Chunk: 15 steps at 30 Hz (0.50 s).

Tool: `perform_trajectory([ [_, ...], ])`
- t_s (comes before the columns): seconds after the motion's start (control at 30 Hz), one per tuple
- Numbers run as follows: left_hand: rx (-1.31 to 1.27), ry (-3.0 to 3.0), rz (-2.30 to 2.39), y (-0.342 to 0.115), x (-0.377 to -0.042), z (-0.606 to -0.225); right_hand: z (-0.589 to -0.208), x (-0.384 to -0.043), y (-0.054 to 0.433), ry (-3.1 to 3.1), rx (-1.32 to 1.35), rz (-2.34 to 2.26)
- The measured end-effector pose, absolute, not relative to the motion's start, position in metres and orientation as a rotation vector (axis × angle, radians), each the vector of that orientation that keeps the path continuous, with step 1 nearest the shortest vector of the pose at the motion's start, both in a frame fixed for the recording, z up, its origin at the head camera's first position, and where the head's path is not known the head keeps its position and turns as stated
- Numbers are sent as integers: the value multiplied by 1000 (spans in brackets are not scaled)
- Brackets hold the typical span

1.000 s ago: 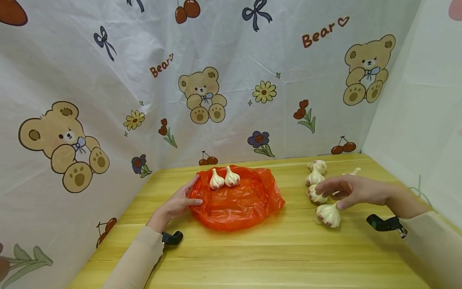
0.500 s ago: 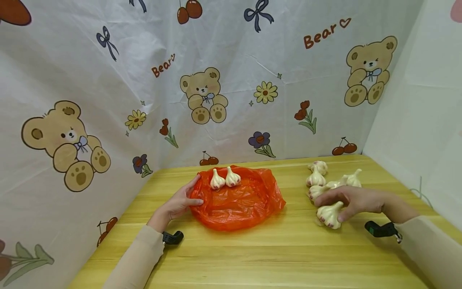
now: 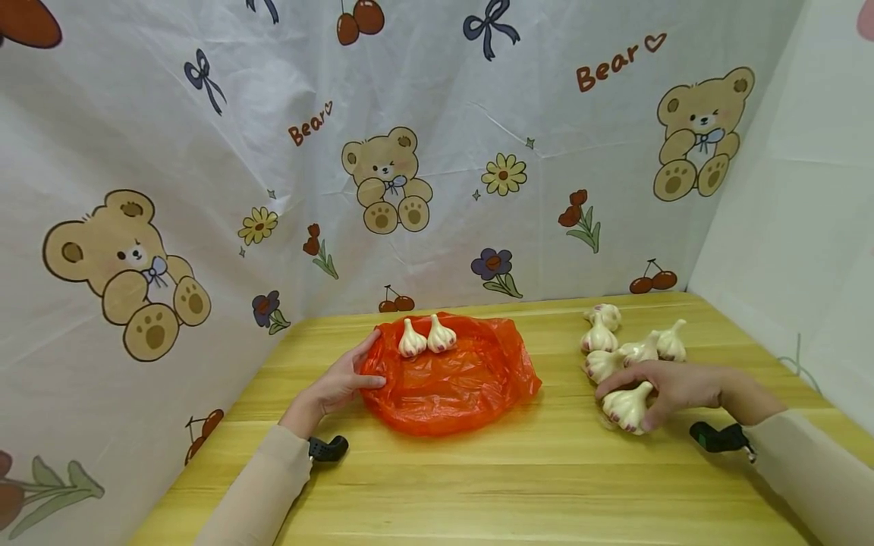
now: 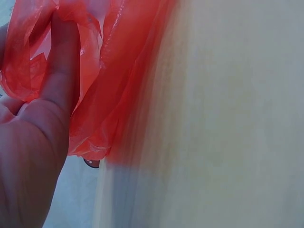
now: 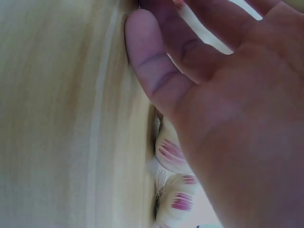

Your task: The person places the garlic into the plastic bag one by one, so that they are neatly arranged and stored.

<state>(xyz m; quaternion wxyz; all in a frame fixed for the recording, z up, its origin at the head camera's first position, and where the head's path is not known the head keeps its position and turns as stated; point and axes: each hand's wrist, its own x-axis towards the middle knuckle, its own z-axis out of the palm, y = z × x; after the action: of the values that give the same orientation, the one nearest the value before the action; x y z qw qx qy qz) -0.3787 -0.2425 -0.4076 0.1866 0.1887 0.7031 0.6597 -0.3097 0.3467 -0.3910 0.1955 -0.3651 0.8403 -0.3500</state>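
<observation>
In the head view, a red plastic bag (image 3: pixel 457 394) lies spread open with two white garlic bulbs (image 3: pixel 413 343) side by side at its far left. My left hand (image 3: pixel 331 388) pinches the bag's left rim, thumb over the inside and fingers behind; in the left wrist view, red film (image 4: pixel 118 71) wraps around the thumb. At the right, my right hand (image 3: pixel 686 390) holds the nearest garlic bulb (image 3: pixel 626 409) between thumb and fingers, low at the table. That bulb is hidden in the right wrist view, where the palm (image 5: pixel 247 118) covers much of the frame.
Several more garlic bulbs (image 3: pixel 598 337) cluster just behind my right hand, purple streaks on their skins. The wooden table (image 3: pixel 478 485) meets a bear-print cloth (image 3: pixel 437 265) at the back and a white wall (image 3: pixel 771 227) at the right.
My right hand has come down from above the bulbs and closed its thumb and fingers around the nearest one. The left hand and the bag have stayed put.
</observation>
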Motion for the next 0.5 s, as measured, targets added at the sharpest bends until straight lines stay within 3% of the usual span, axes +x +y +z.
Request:
perform_trajectory([
  [0.5, 535, 1978, 1869, -242, -378, -407, -394, -309, 345, 2360, -1004, -983],
])
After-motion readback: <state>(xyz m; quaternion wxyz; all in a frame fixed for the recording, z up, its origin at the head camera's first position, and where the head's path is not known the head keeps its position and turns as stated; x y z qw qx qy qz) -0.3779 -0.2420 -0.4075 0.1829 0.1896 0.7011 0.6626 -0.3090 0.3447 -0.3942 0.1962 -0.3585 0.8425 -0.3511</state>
